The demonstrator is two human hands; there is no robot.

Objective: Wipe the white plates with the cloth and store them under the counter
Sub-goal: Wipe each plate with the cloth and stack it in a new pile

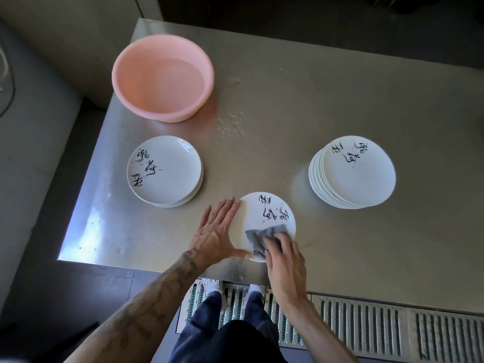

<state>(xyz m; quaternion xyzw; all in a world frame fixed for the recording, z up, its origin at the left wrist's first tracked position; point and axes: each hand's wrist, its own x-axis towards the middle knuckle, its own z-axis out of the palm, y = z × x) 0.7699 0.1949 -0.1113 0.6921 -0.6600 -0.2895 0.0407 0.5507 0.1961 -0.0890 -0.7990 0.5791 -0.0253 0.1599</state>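
I see a steel counter [301,108] from above, carrying three groups of white plates with black brush lettering.

1. Single plate [258,218]: it lies flat at the near edge of the counter, between the two stacks and closer to me than either.
2. Left hand [213,233]: it lies flat on the counter, fingers spread, with the fingertips and thumb touching the left rim of the single plate. The grip is apart; it braces the plate and clasps nothing.
3. Right hand [284,268]: its fingers press a grey cloth [262,235] onto the near right part of the single plate. The grip is bent down over the cloth and holds it against the plate surface.
4. Left stack [165,170]: a low pile of plates, well apart from the single plate, on the left side of the counter.
5. Right stack [352,171]: a taller pile, fanned slightly leftward, on the right side.
6. Pink basin [162,77]: it stands at the far left corner of the counter, behind the left stack. Water droplets [231,125] lie on the steel just right of it.

Below the counter edge I see a slotted floor grate [366,320] with the person's shoes on it.
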